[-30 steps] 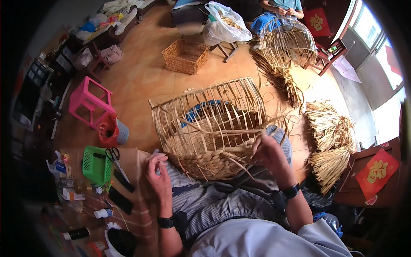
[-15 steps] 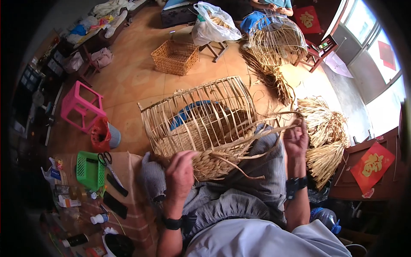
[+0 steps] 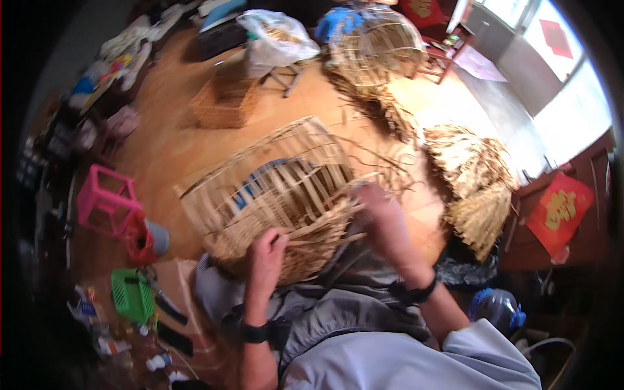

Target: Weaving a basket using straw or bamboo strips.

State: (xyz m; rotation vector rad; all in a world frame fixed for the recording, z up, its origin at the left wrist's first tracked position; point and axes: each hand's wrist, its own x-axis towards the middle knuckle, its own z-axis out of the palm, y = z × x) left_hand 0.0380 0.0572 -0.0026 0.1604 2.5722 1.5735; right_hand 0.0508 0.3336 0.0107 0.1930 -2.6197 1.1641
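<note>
A half-woven straw basket (image 3: 286,227) rests tilted across my lap. Its near side is thickly braided, and bare upright strips stand along its far side. My left hand (image 3: 265,260) is closed at the near braided edge, its fingers curled against the weave. Over the basket's right end is my right hand (image 3: 380,211), smeared by motion, so its fingers cannot be made out. Loose straw strands (image 3: 390,179) stick out beside it. Something blue (image 3: 270,170) shows through the strips.
Straw bundles (image 3: 478,162) lie on the floor to the right. A wire-framed basket (image 3: 377,49) and a rectangular wicker basket (image 3: 224,107) stand farther off. Left are a pink stool (image 3: 107,201), a bin (image 3: 156,237), a green plastic basket (image 3: 132,296) and scissors (image 3: 149,276).
My right hand has swung left and inward from the far right to the basket's right end. The whole view has shifted and turned slightly. My left hand stays at the near edge.
</note>
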